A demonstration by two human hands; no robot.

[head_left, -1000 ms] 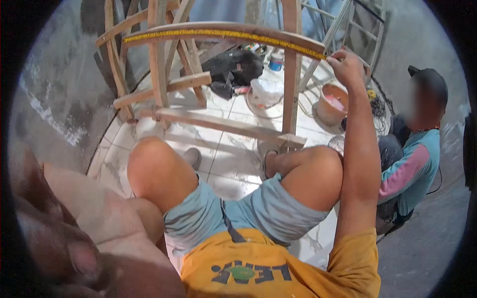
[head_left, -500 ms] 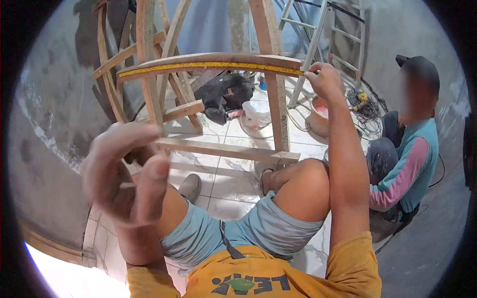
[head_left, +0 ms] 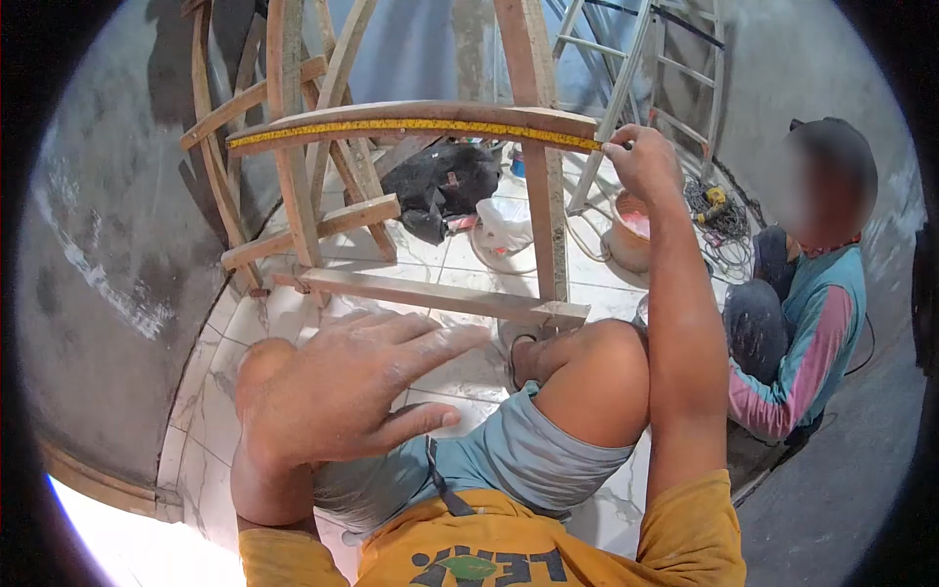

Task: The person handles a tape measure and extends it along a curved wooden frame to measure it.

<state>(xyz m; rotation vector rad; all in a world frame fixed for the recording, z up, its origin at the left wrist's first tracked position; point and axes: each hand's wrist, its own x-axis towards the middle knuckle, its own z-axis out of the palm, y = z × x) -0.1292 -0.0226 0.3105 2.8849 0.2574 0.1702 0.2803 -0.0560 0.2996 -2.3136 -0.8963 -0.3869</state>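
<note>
A yellow measuring tape (head_left: 430,126) lies stretched along the side of a wooden crossbar (head_left: 391,112), which joins the upright posts of a wooden frame (head_left: 543,215). At the right end of the tape, my right hand (head_left: 646,161) pinches its tip beside the end of the crossbar. My left hand (head_left: 362,386) is over my left thigh, palm down, with its fingers spread and nothing in them. It is well below the crossbar and nearer to the camera than the frame's lower rail (head_left: 440,296).
Another person (head_left: 807,313) crouches at the right by the wall. Behind the frame are a black bag (head_left: 445,186), a white plastic bag (head_left: 506,225), a bucket (head_left: 629,240), tangled cords (head_left: 719,220) and a metal ladder (head_left: 616,108). More timber leans at the left.
My left hand has moved from close to the camera at the lower left to above my thigh, and its curled fingers have spread. My right hand still holds the tape end. The view has shifted.
</note>
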